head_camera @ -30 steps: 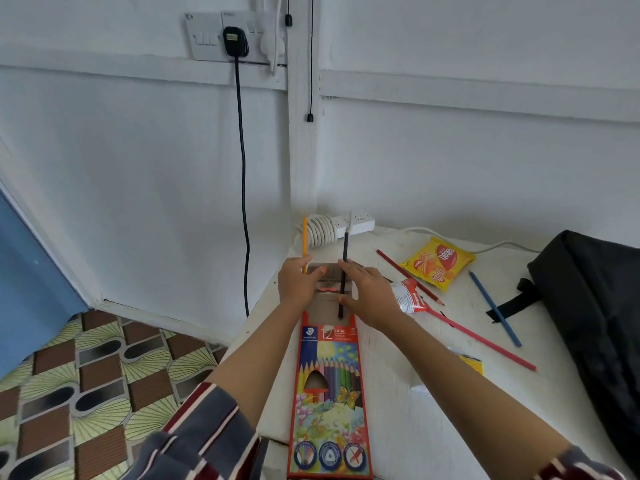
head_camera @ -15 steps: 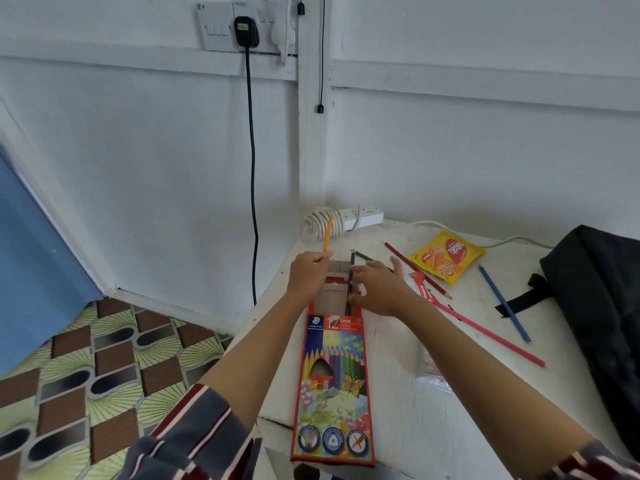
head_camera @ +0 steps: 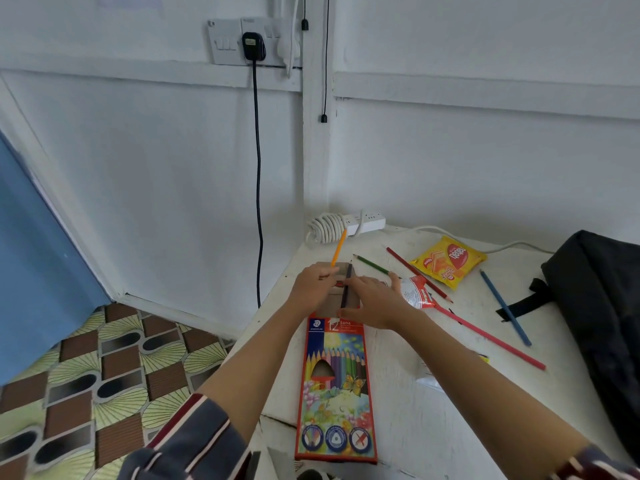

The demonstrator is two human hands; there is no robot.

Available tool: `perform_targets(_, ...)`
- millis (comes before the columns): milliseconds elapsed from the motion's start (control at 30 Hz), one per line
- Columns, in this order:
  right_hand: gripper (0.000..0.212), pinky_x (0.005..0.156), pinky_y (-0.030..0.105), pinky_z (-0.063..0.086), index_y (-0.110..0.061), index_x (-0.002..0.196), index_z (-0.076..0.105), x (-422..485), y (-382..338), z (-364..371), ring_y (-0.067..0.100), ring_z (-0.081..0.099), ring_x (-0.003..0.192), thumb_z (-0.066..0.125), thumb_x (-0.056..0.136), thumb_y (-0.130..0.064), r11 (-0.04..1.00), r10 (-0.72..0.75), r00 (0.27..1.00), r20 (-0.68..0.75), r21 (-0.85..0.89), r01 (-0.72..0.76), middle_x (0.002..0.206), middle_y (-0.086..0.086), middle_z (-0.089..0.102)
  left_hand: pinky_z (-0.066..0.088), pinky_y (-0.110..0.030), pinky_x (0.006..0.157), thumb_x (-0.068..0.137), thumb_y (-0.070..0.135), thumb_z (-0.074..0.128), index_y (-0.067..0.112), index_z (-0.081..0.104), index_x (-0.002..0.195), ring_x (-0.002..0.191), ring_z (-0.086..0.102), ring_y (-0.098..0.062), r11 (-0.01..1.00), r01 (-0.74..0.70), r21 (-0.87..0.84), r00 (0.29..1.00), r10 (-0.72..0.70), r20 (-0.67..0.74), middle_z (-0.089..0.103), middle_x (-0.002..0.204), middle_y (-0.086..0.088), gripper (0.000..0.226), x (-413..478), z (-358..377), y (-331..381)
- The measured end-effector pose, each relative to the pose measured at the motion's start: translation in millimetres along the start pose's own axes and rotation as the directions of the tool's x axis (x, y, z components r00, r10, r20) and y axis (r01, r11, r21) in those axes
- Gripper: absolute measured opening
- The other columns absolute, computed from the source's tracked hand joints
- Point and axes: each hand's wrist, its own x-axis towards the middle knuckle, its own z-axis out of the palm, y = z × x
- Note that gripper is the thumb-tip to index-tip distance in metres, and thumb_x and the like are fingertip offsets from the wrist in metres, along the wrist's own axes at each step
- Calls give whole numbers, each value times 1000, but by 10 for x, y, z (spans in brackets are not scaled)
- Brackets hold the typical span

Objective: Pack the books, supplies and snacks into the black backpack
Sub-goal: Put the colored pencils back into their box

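Currently, item: pencil box (head_camera: 335, 386), flat on bench (head_camera: 433, 427) w/ flap end open away from person; step in hand looks like refilling box w/ loose pencils, prior to packing into black backpack (head_camera: 595, 306), which lies at bench's right edge, well apart. Left hand (head_camera: 313, 285): closed on orange pencil (head_camera: 338, 247) at box mouth, tip angled up; right hand (head_camera: 372, 301): palm down, fingers pinching dark pencil (head_camera: 346, 285) lengthwise over the opening, both forearms extended. Next move prob. needs each pencil slid straight in, then green (head_camera: 372, 265), red (head_camera: 417, 273), blue (head_camera: 504, 306) & pink (head_camera: 491, 337) pencils collected; snack packet (head_camera: 448, 259) also unpacked.
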Motion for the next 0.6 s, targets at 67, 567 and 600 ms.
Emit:
perform_targets(67, 65, 110, 57, -6, -28, 143, 27, 9, -14, 25, 20, 27, 138, 45, 87, -54, 1000, 2, 1000, 0, 4, -2, 149, 1, 32, 38, -25, 93, 96, 17, 47, 13, 56, 127, 115, 50, -20, 999, -12, 31, 1000, 11, 21, 54, 128, -8, 33, -10, 20, -14)
perform_targets(567, 85, 108, 59, -11, -32, 146, 21, 38, 211, -42, 19, 6, 144, 57, 77, -64, 999, -44, 982, 184, -11, 47, 157, -7, 10, 44, -40, 100, 97, 19, 43, 18, 51, 132, 116, 48, -22, 999, 35, -23, 993, -32, 113, 49, 130, -7, 36, -55, 0, -36)
perform_targets(600, 83, 108, 59, -10, -32, 145, 26, 33, 223, -39, 19, 9, 144, 60, 75, -63, 998, -56, 985, 162, 5, 56, 156, -6, 16, 44, -40, 100, 97, 20, 43, 18, 51, 132, 116, 48, -22, 999, 35, -24, 992, -32, 118, 49, 130, -7, 36, -55, -1, -35)
